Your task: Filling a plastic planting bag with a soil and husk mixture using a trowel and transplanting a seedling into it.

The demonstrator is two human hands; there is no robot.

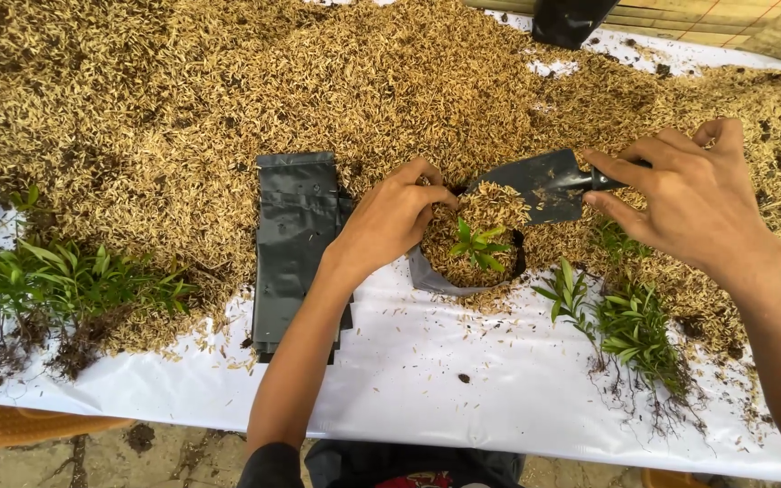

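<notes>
My left hand (390,217) grips the rim of a small black plastic grow bag (436,280) filled with rice husk. A little green seedling (478,244) stands upright in the middle of the bag. My right hand (693,194) holds a black hand trowel (540,185) by its handle. The trowel blade carries husk and tilts over the bag's far edge. Both hands work above a white sheet (427,380).
A large heap of rice husk (228,90) covers the far half of the sheet. A flat stack of black grow bags (293,248) lies left of my left hand. Bare-rooted seedlings lie in a bunch at the left (65,289) and at the right (630,330).
</notes>
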